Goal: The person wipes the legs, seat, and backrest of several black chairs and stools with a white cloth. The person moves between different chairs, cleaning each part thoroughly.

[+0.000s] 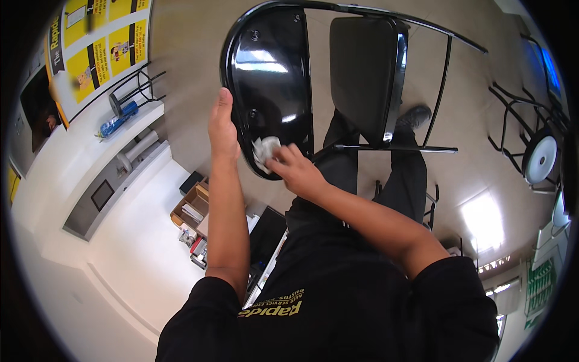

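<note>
A black chair (pixel 274 87) with a glossy backrest and a tubular metal frame is held tilted in front of me. Its dark seat (pixel 363 75) lies to the right of the backrest. At the backrest's outer left edge, my left hand (pixel 223 130) grips the curved frame; its thumb points up, and most of its fingers are hidden. My right hand (pixel 294 172) pinches a crumpled whitish wipe (pixel 265 151), cloth or paper I cannot tell, against the near end of the backrest. Slight blur shows on the wipe and fingertips.
Stools with black legs, one with a round pale seat (pixel 541 158), stand at the right. On the left, a white ledge (pixel 78 136) carries a blue wrapped item (pixel 117 120). A brown box-like shelf (pixel 193 205) with small items is at lower left. My shoe (pixel 415 116) is beneath the chair.
</note>
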Tool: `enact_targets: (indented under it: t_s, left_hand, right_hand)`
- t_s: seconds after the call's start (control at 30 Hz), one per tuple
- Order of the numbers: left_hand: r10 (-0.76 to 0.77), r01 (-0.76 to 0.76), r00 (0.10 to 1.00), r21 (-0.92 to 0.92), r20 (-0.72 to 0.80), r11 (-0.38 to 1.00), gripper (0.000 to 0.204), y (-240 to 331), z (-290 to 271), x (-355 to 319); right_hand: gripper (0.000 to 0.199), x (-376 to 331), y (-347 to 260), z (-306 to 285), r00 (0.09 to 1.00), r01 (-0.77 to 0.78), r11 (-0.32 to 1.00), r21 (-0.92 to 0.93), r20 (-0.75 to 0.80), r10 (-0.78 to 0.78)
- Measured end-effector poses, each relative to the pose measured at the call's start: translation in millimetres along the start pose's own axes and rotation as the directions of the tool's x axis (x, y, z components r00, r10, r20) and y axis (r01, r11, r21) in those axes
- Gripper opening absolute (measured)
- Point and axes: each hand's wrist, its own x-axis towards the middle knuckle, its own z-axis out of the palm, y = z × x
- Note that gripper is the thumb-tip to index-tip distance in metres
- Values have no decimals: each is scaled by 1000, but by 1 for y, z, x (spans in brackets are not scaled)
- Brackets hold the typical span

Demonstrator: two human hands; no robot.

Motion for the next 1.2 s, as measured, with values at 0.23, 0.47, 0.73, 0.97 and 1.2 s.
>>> enact_targets:
  t_s: [0.23,0.47,0.73,0.97,1.2]
  left_hand:
    - [53,-54,999,72,10,996,56,3,5,25]
    - [62,-71,996,121,71,990,50,5,14,33]
    - [149,-147,989,255,9,956,53,0,13,31]
    - [138,-136,990,231,5,963,46,4,18,30]
    - [90,-102,994,201,67,974,45,14,39,25]
  right_hand:
    - [31,28,46,-77,995,-98,990,99,23,97]
    - [52,197,26,-120,857,-144,990,3,-499,126]
    - [68,1,26,-2,999,-32,998,-58,4,32]
    - [48,45,56,-112,959,-144,974,177,-217,181]
    - [37,208,46,-141,737,-25,992,-120,-673,-63]
